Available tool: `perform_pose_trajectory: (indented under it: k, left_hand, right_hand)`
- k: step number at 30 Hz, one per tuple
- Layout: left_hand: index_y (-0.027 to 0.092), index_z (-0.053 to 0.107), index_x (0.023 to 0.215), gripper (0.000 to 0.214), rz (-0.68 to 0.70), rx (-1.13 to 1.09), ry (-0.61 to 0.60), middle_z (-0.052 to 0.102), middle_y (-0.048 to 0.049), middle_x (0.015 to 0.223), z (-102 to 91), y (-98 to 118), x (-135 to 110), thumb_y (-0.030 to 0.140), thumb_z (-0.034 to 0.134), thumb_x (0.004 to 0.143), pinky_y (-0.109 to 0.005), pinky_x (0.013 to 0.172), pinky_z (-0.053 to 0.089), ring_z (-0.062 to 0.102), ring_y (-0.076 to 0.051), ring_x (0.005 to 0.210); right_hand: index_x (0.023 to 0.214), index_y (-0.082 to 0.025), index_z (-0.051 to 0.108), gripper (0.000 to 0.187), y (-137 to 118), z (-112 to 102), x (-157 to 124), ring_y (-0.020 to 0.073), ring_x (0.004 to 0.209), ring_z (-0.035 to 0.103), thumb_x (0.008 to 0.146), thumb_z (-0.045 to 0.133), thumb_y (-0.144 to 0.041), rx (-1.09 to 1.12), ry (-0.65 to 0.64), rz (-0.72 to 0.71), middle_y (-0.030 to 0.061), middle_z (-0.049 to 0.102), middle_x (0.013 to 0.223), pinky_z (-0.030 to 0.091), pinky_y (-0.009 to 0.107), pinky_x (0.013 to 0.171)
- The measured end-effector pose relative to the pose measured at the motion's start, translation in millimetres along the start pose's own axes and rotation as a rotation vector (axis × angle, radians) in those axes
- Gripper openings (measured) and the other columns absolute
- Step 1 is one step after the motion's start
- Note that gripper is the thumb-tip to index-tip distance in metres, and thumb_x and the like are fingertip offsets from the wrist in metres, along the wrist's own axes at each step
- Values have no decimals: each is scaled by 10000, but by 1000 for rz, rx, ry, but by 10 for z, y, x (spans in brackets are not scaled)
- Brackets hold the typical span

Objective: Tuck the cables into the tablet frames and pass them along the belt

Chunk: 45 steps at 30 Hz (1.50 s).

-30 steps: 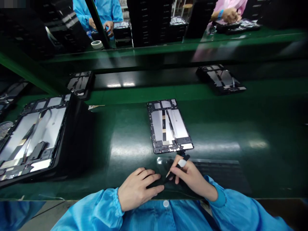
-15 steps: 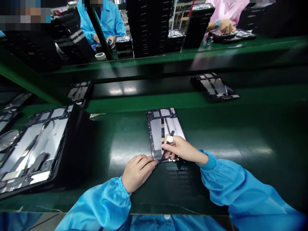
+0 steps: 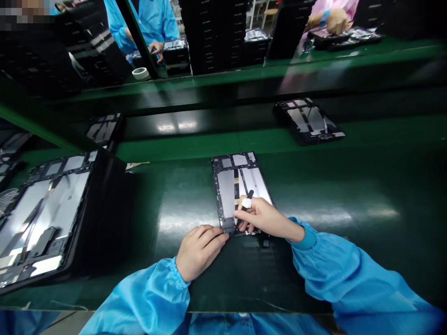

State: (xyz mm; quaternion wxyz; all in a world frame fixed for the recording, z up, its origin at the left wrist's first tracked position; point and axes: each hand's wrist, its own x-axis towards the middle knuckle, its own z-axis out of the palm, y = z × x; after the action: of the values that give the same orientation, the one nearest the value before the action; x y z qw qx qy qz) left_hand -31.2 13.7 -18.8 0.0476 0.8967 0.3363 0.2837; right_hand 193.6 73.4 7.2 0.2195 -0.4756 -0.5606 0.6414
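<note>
An opened tablet chassis (image 3: 237,190) lies on the dark green bench mat, showing silver panels, a dark metal frame and a narrow ribbon strip down its middle. My left hand (image 3: 199,251) rests with its fingertips against the chassis's lower left corner. My right hand (image 3: 261,216) grips a black pen-shaped tool (image 3: 249,194) over the lower part of the chassis. A white finger cot or tape band (image 3: 246,203) covers one finger. The tool's tip is hidden behind my fingers.
A larger opened tablet (image 3: 45,218) leans on a black stand at my left. Further units ride on a green conveyor (image 3: 209,144) beyond the chassis. Across a glass divider, co-workers in smocks handle devices near a tape roll (image 3: 140,73) and dark stacks.
Compared with a second ago, both hands have moved forward from the mat in front of the chassis onto its lower edge. The tool now sits over the chassis. Little has changed in the last half second.
</note>
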Motion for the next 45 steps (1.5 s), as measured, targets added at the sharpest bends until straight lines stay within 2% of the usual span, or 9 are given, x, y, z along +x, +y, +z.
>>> perform_pose_trajectory:
  k: [7, 13, 17, 21, 25, 29, 37, 41, 45]
  left_hand:
    - [176, 627, 1142, 209, 11, 37, -17, 688, -54, 1021, -9, 6, -15, 151, 544, 952, -294, 787, 518, 607, -164, 908]
    - [217, 587, 1261, 333, 107, 198, -126, 649, -70, 1091, -74, -6, -28, 117, 437, 981, -309, 763, 493, 587, -189, 963]
    - [223, 584, 1256, 333, 104, 187, -135, 645, -66, 1079, -85, -23, -2, 119, 404, 996, -306, 724, 487, 582, -185, 926]
    - [230, 585, 1247, 326, 87, 160, -129, 640, -68, 1079, -69, -27, 0, 122, 409, 995, -310, 717, 492, 586, -185, 911]
    - [234, 583, 1257, 331, 73, 146, -120, 634, -73, 1085, -53, -30, -21, 122, 432, 984, -319, 770, 508, 587, -189, 949]
    - [224, 607, 1232, 312, 81, 142, -84, 632, -78, 1114, -40, -31, -20, 125, 462, 973, -336, 825, 515, 575, -207, 1007]
    - [208, 616, 1217, 295, 86, 121, -72, 635, -84, 1138, -27, -35, -5, 123, 483, 968, -339, 818, 520, 564, -219, 1017]
    - [213, 614, 1214, 292, 83, 132, -61, 632, -81, 1145, -5, -26, -11, 127, 507, 957, -335, 828, 510, 567, -218, 1016]
    - [232, 581, 1261, 340, 84, 173, -88, 615, -88, 1178, 14, -8, -9, 114, 493, 954, -333, 806, 501, 567, -223, 1024]
  right_hand:
    - [777, -189, 536, 194, -9, 8, -9, 159, 543, 691, 857, 636, -335, -9, 7, -3, 5, 674, 580, 555, 215, 449]
    - [778, -199, 539, 203, -18, -5, -15, 174, 554, 694, 847, 643, -359, -21, 32, -12, 3, 674, 591, 539, 226, 437]
    - [791, -195, 555, 239, 56, -113, -138, 175, 553, 672, 861, 608, -418, -51, 181, -69, 15, 670, 625, 498, 235, 428]
    - [780, -192, 585, 247, 145, -174, -321, 169, 580, 634, 917, 556, -396, -231, 280, -180, 12, 631, 638, 469, 263, 497]
    - [784, -196, 615, 263, 170, -142, -380, 171, 617, 621, 946, 542, -391, -338, 275, -245, 21, 631, 713, 448, 280, 538]
    - [787, -201, 599, 242, 191, -138, -352, 181, 625, 649, 931, 568, -393, -227, 262, -230, 9, 637, 694, 479, 277, 546]
    - [787, -200, 610, 243, 194, -133, -367, 170, 591, 616, 933, 562, -389, -291, 277, -229, 8, 635, 687, 434, 269, 516]
    - [782, -200, 596, 241, 221, -126, -360, 183, 624, 642, 931, 567, -387, -212, 273, -220, 12, 647, 684, 461, 269, 531]
    - [767, -194, 600, 250, 240, -124, -343, 185, 622, 649, 924, 574, -387, -240, 285, -214, 16, 654, 686, 474, 270, 540]
